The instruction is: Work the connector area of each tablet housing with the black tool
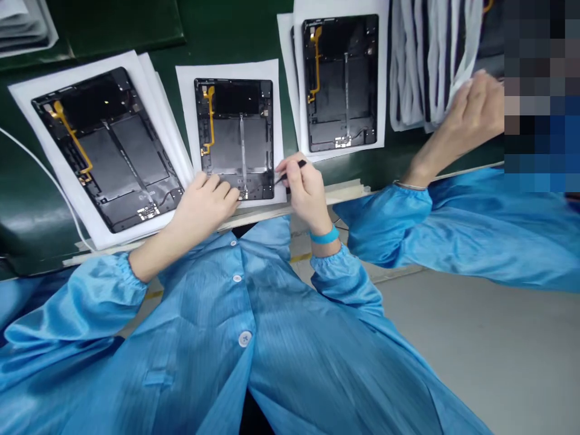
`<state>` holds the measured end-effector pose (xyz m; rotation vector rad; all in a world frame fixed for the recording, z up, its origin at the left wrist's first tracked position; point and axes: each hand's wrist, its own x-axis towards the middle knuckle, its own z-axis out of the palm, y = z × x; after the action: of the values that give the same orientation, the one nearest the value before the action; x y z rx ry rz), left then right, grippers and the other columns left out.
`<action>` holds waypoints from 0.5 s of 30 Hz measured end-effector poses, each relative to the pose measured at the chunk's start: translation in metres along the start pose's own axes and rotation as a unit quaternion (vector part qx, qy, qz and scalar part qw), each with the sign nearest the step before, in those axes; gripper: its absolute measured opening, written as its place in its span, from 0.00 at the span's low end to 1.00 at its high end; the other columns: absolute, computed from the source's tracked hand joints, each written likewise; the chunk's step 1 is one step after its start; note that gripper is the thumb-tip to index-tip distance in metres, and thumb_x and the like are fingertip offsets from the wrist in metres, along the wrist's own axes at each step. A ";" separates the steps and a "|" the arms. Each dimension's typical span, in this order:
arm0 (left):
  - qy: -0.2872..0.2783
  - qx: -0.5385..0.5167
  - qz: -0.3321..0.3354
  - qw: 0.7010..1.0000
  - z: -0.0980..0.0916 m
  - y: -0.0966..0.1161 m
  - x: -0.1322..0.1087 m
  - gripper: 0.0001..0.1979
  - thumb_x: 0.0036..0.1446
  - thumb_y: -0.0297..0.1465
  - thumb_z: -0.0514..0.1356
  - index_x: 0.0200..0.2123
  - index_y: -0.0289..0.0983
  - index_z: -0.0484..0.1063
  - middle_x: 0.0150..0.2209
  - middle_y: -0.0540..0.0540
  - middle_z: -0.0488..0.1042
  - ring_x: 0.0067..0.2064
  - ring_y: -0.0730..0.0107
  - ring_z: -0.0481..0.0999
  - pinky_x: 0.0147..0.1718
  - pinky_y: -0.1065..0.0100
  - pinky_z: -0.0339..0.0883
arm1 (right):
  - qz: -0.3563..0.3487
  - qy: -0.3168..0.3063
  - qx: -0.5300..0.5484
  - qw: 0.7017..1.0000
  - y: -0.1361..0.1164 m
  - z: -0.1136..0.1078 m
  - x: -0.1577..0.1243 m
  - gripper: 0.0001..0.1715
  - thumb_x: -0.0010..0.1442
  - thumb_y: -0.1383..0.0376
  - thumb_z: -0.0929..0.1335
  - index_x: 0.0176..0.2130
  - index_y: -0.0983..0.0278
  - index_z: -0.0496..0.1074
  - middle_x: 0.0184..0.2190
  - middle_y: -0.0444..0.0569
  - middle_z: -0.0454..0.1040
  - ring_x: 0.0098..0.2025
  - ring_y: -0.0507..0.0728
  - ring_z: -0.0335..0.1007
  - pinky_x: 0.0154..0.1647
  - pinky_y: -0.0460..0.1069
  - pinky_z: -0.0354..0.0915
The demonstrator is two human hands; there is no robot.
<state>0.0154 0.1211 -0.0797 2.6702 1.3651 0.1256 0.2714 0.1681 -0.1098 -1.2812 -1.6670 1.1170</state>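
In front of me a black tablet housing (257, 142) lies on a white sheet (185, 90), with an orange flex cable (211, 121) along its left side and a grey ribbon down its middle. My left hand (206, 202) rests at the housing's lower left corner, fingers curled near a small board (243, 194) at the bottom edge. My right hand (308, 192) grips dark tweezers (283, 177), whose tip points at the lower right corner of the housing. A blue band circles my right wrist. What my left fingertips touch is partly hidden.
Left of me another open tablet housing (109, 151) lies on stacked white sheets. A third housing (362, 78) lies to the right. Beyond it stands a row of white-wrapped pieces (414, 66), with a co-worker's hand (473, 109) at them. A white cable (49, 175) crosses the green table's left side.
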 end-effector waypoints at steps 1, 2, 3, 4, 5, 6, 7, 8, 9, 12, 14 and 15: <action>0.010 0.006 -0.009 1.000 0.002 0.003 -0.003 0.16 0.80 0.34 0.55 0.44 0.40 0.83 0.39 0.35 0.82 0.45 0.43 0.78 0.46 0.45 0.72 | -0.012 -0.016 -0.008 1.000 -0.001 0.003 0.004 0.40 0.80 0.32 0.57 0.43 0.59 0.77 0.34 0.44 0.75 0.37 0.55 0.73 0.52 0.53 0.72; 0.018 0.011 -0.014 1.000 0.004 0.006 -0.006 0.16 0.80 0.35 0.55 0.46 0.40 0.83 0.40 0.35 0.82 0.46 0.43 0.78 0.45 0.46 0.72 | -0.024 -0.032 -0.019 0.999 -0.001 0.005 0.007 0.39 0.81 0.33 0.57 0.44 0.59 0.77 0.34 0.43 0.75 0.38 0.55 0.74 0.56 0.54 0.72; 0.025 0.010 -0.016 1.000 0.006 0.009 -0.009 0.16 0.81 0.35 0.55 0.50 0.39 0.84 0.43 0.35 0.83 0.47 0.44 0.79 0.45 0.47 0.72 | -0.035 -0.045 -0.034 0.998 0.000 0.007 0.011 0.38 0.81 0.34 0.57 0.44 0.59 0.76 0.34 0.43 0.75 0.39 0.56 0.75 0.59 0.56 0.72; 0.033 0.003 -0.018 0.999 0.010 0.012 -0.011 0.17 0.81 0.35 0.55 0.53 0.39 0.84 0.46 0.35 0.84 0.49 0.45 0.79 0.46 0.48 0.72 | -0.044 -0.055 -0.048 0.996 0.002 0.009 0.014 0.38 0.82 0.34 0.57 0.44 0.59 0.76 0.34 0.44 0.76 0.40 0.56 0.75 0.62 0.58 0.71; 0.041 -0.008 -0.021 0.999 0.013 0.015 -0.013 0.17 0.81 0.35 0.55 0.57 0.39 0.83 0.50 0.34 0.84 0.53 0.45 0.80 0.48 0.48 0.72 | -0.050 -0.061 -0.060 0.995 0.004 0.010 0.016 0.38 0.82 0.35 0.56 0.44 0.58 0.76 0.34 0.44 0.76 0.40 0.57 0.75 0.64 0.59 0.71; 0.048 -0.021 -0.026 0.998 0.017 0.017 -0.015 0.17 0.81 0.34 0.55 0.61 0.39 0.82 0.56 0.34 0.84 0.57 0.45 0.80 0.51 0.48 0.73 | -0.053 -0.066 -0.070 0.994 0.006 0.010 0.017 0.38 0.83 0.35 0.56 0.44 0.58 0.76 0.35 0.44 0.77 0.41 0.57 0.75 0.66 0.60 0.70; 0.054 -0.033 -0.031 0.998 0.020 0.019 -0.016 0.18 0.82 0.34 0.55 0.64 0.40 0.81 0.60 0.34 0.83 0.61 0.45 0.79 0.54 0.48 0.72 | -0.053 -0.071 -0.077 0.993 0.008 0.010 0.018 0.37 0.83 0.36 0.56 0.44 0.58 0.76 0.35 0.44 0.77 0.41 0.57 0.75 0.67 0.61 0.70; 0.056 -0.045 -0.037 0.997 0.023 0.021 -0.017 0.19 0.82 0.33 0.55 0.66 0.41 0.80 0.64 0.34 0.82 0.65 0.45 0.78 0.56 0.47 0.72 | -0.053 -0.076 -0.080 0.992 0.010 0.009 0.019 0.37 0.83 0.36 0.56 0.44 0.58 0.76 0.35 0.44 0.77 0.42 0.58 0.75 0.68 0.61 0.69; 0.054 -0.057 -0.043 0.996 0.026 0.022 -0.017 0.19 0.82 0.33 0.55 0.67 0.42 0.80 0.66 0.34 0.80 0.67 0.44 0.77 0.59 0.47 0.71 | -0.051 -0.081 -0.081 0.992 0.012 0.008 0.018 0.37 0.83 0.37 0.56 0.44 0.58 0.76 0.36 0.45 0.77 0.42 0.58 0.75 0.69 0.62 0.69; 0.042 -0.076 -0.052 0.995 0.030 0.024 -0.016 0.20 0.82 0.33 0.56 0.68 0.42 0.80 0.68 0.33 0.80 0.67 0.41 0.77 0.60 0.44 0.70 | -0.041 -0.087 -0.075 0.993 0.015 0.006 0.017 0.36 0.83 0.37 0.56 0.43 0.57 0.76 0.36 0.45 0.76 0.45 0.60 0.76 0.71 0.63 0.67; 0.041 -0.069 -0.052 0.995 0.029 0.025 -0.014 0.21 0.82 0.34 0.55 0.69 0.40 0.79 0.68 0.32 0.80 0.66 0.40 0.77 0.60 0.44 0.70 | -0.031 -0.081 -0.071 0.994 0.016 0.006 0.016 0.36 0.83 0.36 0.57 0.43 0.57 0.77 0.36 0.46 0.76 0.48 0.61 0.77 0.72 0.64 0.67; 0.040 -0.064 -0.051 0.996 0.029 0.026 -0.013 0.22 0.82 0.35 0.55 0.70 0.39 0.78 0.68 0.31 0.80 0.65 0.40 0.77 0.60 0.44 0.70 | -0.026 -0.077 -0.070 0.994 0.016 0.006 0.016 0.36 0.83 0.36 0.57 0.43 0.57 0.77 0.36 0.46 0.76 0.49 0.61 0.77 0.72 0.64 0.67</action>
<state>0.0319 0.0929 -0.1045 2.5095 1.4610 0.3014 0.2679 0.1841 -0.1262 -1.2560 -1.9126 1.1070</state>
